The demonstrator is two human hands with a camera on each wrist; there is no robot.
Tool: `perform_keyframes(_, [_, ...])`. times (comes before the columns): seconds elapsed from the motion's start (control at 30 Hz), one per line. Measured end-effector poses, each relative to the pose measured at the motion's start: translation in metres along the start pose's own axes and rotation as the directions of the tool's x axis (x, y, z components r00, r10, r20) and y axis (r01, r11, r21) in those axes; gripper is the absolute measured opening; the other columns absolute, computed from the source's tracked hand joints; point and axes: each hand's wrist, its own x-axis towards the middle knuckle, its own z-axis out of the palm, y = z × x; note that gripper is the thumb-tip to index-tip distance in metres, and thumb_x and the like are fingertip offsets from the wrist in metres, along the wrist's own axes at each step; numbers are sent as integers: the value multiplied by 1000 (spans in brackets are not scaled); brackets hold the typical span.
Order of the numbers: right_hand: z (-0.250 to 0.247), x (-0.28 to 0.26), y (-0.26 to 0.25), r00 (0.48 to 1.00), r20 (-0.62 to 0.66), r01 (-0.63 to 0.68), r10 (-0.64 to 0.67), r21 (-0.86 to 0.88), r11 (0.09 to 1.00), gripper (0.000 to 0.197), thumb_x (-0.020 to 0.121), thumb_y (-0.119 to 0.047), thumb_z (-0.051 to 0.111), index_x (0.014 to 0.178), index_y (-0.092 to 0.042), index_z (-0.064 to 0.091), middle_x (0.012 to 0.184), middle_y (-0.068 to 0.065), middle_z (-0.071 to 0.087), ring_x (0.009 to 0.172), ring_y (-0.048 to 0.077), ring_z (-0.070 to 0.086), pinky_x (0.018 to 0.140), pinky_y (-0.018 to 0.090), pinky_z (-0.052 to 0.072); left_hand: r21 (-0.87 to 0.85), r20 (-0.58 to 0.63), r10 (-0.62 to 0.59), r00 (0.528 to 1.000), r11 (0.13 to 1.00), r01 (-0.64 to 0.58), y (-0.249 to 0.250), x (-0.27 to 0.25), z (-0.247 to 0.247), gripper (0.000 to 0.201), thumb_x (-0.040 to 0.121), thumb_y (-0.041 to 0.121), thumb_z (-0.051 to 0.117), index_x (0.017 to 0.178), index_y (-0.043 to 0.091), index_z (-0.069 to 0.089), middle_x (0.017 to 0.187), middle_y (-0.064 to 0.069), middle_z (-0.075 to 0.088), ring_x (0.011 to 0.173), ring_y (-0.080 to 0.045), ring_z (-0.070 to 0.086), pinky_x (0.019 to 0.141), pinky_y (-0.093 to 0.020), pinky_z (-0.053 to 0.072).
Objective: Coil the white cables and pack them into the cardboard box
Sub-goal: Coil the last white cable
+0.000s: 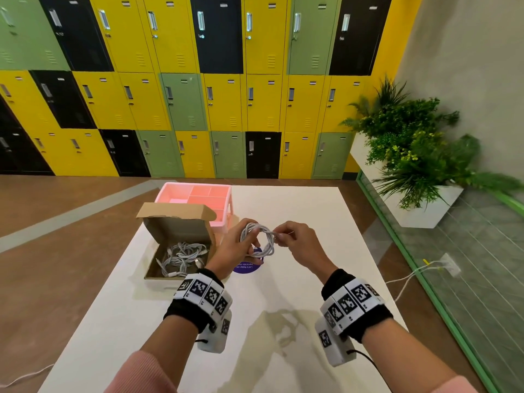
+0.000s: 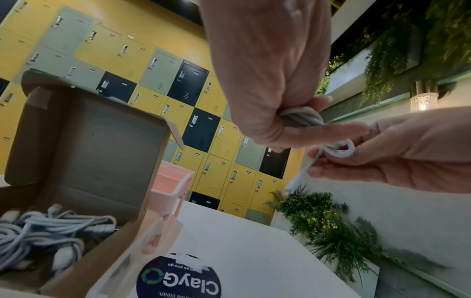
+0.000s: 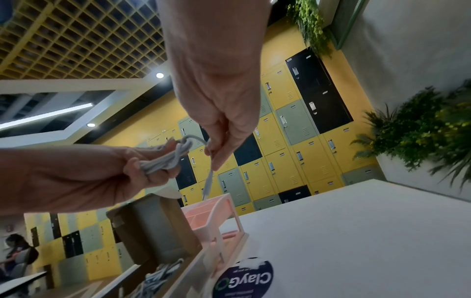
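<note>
My left hand (image 1: 241, 245) grips a coiled white cable (image 1: 259, 239) above the table, its strands bunched in the fist (image 2: 300, 119). My right hand (image 1: 286, 236) pinches the cable's loose end (image 3: 210, 159), wound in a loop around the coil (image 2: 341, 150); the plug (image 3: 206, 189) dangles below. To the left stands the cardboard box (image 1: 181, 222), lid up, with several coiled white cables (image 1: 181, 256) inside (image 2: 46, 229).
A pink compartment tray (image 1: 198, 198) stands behind the box. A round dark sticker (image 1: 246, 268) lies on the white table (image 1: 312, 279) under my hands. A potted plant (image 1: 411, 154) stands off to the right, lockers behind. A person sits far left in the right wrist view (image 3: 18, 252).
</note>
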Motion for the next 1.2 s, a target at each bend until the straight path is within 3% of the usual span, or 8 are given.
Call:
perform_keyframes(0.2, [15,-4,-3,984,153,-121,92,188,975,28,92,-3,47,105,-9,71,98,8,72,93,19,69,91,34,54,58,-118,48,992,997,-41,-9,5,1,16,96,31,51,101,17,57,86,-4,60,73,-18,65,56,-35,59])
perform_keyframes(0.33, [18,-9,-7,982,173,-129,78,305,944,17,90,-12,63,105,-5,66,92,10,68,83,16,64,74,23,54,216,-151,125,981,972,-90,-14,9,0,9,98,27,50,98,24,57,92,1,65,87,-23,65,78,-44,55])
perform_keyframes(0.47, [21,-8,-2,988,70,-151,135,320,935,20,84,-2,67,104,1,66,91,14,69,78,18,67,66,18,53,204,-120,115,986,975,-89,-10,5,3,12,97,28,52,100,20,60,89,5,65,83,-19,64,76,-40,55])
perform_keyframes(0.6, [20,-3,1,985,-39,-148,167,297,944,12,81,-3,68,85,-14,67,92,15,71,92,28,67,80,33,52,58,-81,9,997,998,-5,-9,3,1,27,86,32,68,108,16,64,98,-8,70,90,-25,67,80,-39,55])
perform_keyframes(0.73, [16,-2,-3,986,-38,-141,163,329,934,12,85,0,63,93,-9,65,90,8,68,84,15,63,69,16,48,-146,-199,-157,967,981,129,-20,2,0,74,55,51,86,108,7,60,105,-19,69,95,-35,67,91,-51,52])
perform_keyframes(0.83, [19,-5,-3,990,11,-136,140,340,931,15,89,-2,60,104,-1,62,86,4,65,78,8,60,61,7,45,-210,-261,-212,942,965,159,-19,2,3,63,59,43,81,97,-1,54,93,-23,68,78,-30,67,78,-42,56])
perform_keyframes(0.97, [21,-6,-1,989,36,-146,143,361,921,15,89,-1,61,104,-2,60,91,9,63,81,13,61,63,9,46,-141,-267,-276,923,959,246,-20,4,3,37,82,30,72,94,-1,55,75,-12,68,56,-16,67,54,-25,56])
perform_keyframes(1.2, [17,-6,-9,969,158,-230,189,307,924,14,92,4,51,101,-7,52,84,2,57,74,7,54,57,7,40,-191,-162,-297,941,945,266,-18,-1,1,26,86,25,67,88,-1,62,83,-15,69,64,-17,69,56,-23,56])
